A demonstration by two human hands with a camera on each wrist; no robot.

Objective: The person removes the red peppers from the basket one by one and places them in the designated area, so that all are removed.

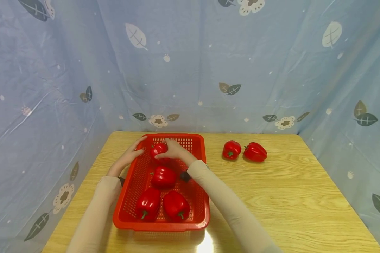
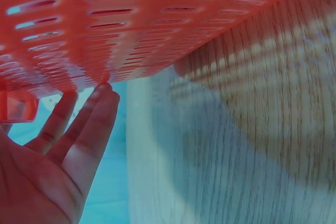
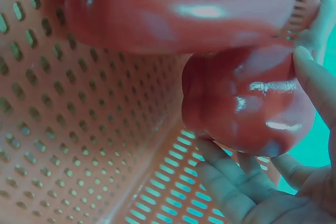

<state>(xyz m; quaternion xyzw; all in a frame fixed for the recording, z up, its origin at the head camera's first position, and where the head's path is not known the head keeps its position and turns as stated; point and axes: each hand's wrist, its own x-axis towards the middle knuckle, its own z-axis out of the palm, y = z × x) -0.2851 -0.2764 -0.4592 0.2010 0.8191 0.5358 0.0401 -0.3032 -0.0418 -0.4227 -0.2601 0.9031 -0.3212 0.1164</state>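
Observation:
In the head view a red bell pepper (image 1: 158, 149) is at the far end of a red plastic basket (image 1: 204, 207). My right hand (image 1: 175, 150) holds this pepper, thumb on one side and fingers on the other; the right wrist view shows the grip on the glossy pepper (image 3: 247, 100). My left hand (image 1: 128, 158) is at the basket's far left side, its fairly straight fingers (image 2: 92, 140) against the slotted outer wall in the left wrist view. Nearer in the basket lie three more bell peppers: one in the middle (image 1: 163, 177), one front left (image 1: 149, 203), one front right (image 1: 176, 206).
Two red bell peppers, one upright-looking (image 1: 231, 150) and one on its side (image 1: 255, 152), lie on the wooden table (image 1: 282, 196) right of the basket. A blue patterned curtain (image 1: 190, 70) hangs behind the table and along both sides.

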